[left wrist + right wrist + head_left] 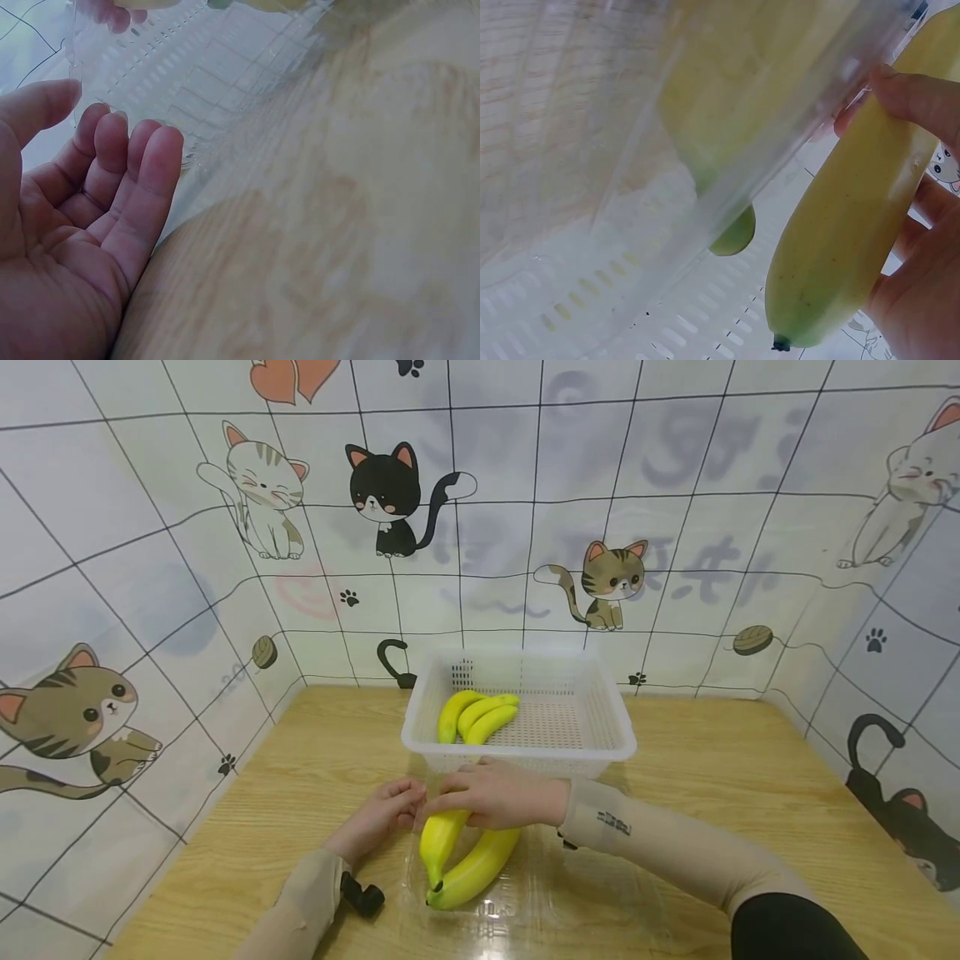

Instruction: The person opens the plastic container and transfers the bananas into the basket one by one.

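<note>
My right hand [495, 793] grips a yellow banana [847, 217], its thumb on one side and its fingers on the other. This banana slants over a clear plastic box [525, 893] on the table. Another banana [480, 875] lies in that box, its end touching or close to the tip of the held one in the head view. With curled fingers, my left hand [384, 814] pinches the box's left edge. The left wrist view shows the hand's [97, 202] thumb and fingertips at the clear wall. The right hand partly hides the bananas' far ends.
Behind the hands stands a white perforated basket [517, 752] with several bananas [480, 714] in its left part. A wooden table [322, 752] carries everything. Cat-patterned tiled sheeting [495, 543] encloses the back and both sides.
</note>
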`<state>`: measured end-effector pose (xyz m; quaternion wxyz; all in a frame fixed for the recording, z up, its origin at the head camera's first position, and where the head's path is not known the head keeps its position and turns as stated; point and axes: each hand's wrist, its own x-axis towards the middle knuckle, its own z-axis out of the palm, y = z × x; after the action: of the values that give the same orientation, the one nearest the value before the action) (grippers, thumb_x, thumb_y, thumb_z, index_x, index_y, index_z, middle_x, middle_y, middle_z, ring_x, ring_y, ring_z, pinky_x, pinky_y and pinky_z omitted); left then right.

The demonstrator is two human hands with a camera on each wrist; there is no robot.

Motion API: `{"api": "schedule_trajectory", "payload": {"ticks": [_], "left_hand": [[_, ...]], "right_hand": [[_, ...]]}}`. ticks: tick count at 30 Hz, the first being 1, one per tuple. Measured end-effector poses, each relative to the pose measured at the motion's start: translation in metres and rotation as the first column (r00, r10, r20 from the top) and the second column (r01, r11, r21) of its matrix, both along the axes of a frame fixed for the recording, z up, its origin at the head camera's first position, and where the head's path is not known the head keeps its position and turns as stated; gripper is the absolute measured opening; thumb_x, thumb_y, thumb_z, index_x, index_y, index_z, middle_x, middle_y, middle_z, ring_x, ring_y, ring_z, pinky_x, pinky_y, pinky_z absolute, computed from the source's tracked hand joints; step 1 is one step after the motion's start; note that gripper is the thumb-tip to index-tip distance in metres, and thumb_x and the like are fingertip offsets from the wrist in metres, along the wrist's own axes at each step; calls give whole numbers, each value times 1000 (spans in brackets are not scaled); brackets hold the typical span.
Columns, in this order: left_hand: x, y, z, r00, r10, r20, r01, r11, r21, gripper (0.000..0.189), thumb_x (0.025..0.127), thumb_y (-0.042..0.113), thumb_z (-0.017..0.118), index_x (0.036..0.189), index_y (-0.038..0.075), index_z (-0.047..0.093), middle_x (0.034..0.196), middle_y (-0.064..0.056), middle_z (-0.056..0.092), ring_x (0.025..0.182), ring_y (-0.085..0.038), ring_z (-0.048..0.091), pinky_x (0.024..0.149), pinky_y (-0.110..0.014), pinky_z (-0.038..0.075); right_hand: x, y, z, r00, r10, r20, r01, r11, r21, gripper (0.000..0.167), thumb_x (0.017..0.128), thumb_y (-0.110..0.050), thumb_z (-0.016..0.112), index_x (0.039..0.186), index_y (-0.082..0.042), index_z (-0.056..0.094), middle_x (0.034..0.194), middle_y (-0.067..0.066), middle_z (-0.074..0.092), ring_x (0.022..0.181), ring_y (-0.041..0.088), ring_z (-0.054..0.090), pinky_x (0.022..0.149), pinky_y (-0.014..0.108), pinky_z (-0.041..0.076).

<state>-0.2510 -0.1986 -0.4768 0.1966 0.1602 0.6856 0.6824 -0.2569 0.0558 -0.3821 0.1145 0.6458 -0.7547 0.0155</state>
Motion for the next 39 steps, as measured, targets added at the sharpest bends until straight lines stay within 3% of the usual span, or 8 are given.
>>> {"api": "schedule_trajectory", "payload": {"ticks": [10,19,39], "left_hand": [[1,0,2,1000,13,1,-13,1000,-15,23,103,28,48,94,9,57,83,-1,57,77,-15,56,73,-31,50],[1,0,3,1000,9,-13,-9,1000,-8,22,103,27,48,93,10,56,84,0,56,79,-14,56,73,-30,50],[1,0,-1,1000,22,4,-22,1000,-7,21,102,27,50,93,9,57,85,-2,58,78,-14,57,72,-29,50]], "right_hand": [[-1,3,1,1000,3,-19,-2,1000,2,58,84,-10,70,136,-29,54,123,-7,58,100,8,56,72,19,42],[4,7,12,1000,-1,-31,1,1000,10,59,83,-10,71,136,-29,54,123,-7,59,104,9,55,78,23,43],[13,10,22,997,3,-78,-3,1000,-7,58,83,-14,73,135,-29,54,120,-7,59,104,10,56,79,25,44]]}}
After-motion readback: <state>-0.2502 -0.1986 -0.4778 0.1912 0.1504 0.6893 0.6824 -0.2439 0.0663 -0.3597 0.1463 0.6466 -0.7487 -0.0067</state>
